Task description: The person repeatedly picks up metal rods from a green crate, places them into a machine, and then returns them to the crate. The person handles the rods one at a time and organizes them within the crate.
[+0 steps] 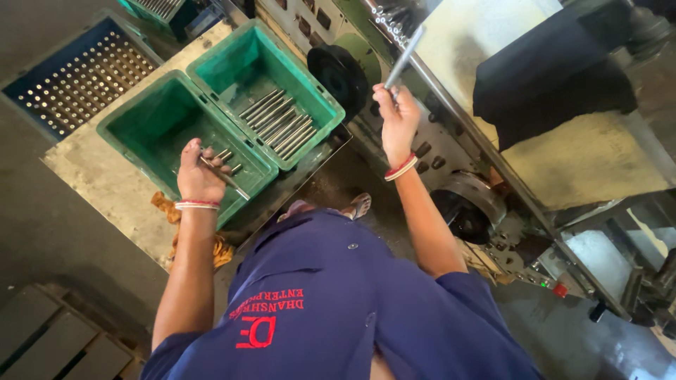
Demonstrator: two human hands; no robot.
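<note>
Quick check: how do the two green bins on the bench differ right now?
The near green bin has the left hand over it gripping a metal rod, and only a few rods show beside that hand. The far green bin has no hand over it and holds a full row of rods lying side by side. Both are square green plastic tubs, set touching on the bench.
</note>
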